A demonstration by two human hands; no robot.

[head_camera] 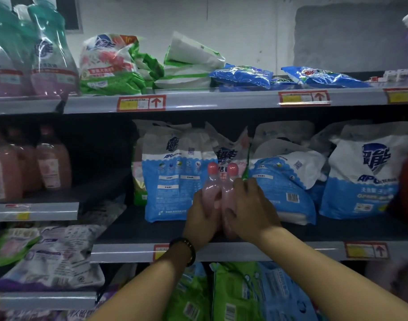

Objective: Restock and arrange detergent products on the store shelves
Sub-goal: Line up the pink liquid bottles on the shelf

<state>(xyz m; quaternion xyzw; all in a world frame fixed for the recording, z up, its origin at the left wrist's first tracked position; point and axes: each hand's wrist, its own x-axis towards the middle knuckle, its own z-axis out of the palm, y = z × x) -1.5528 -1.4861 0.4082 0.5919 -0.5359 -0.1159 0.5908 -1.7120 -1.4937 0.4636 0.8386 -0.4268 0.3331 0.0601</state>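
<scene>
Standing upright at the front of the middle shelf [152,230]: one pair of pink bottles [211,187], side by side, pink caps [213,169] at the top.

- Grip: left hand [204,216] wraps the left bottle's lower body, fingers curled round it. Right hand [251,209] covers the right bottle's shoulder and side, fingers bent over it. Both hands are closed on the pair, one to each flank, wrists low over the price rail [244,251].
- Axis: long axis vertical, perhaps leaning slightly away from the person. The pair's width runs left to right, parallel to the shelf edge.
- Bases: hidden behind the hands, so it cannot be told whether they rest on the shelf board.
- Position relative to stock: directly in front of the blue-and-white pouches [175,181], which stand just behind and reach higher than the caps. A dark gap [105,170] lies to the left of the pouches. More pink bottles [52,165] stand beyond it on the neighbouring shelf bay.
- Nearer hand: neither; both are equally engaged. The left hand is on the side facing the gap.
- Judgement: the pair probably belongs leftward with the matching stock rather than pushed back, since the pouches block the rear. A sideways move would have to keep the tall, narrow bottles from tipping.
</scene>
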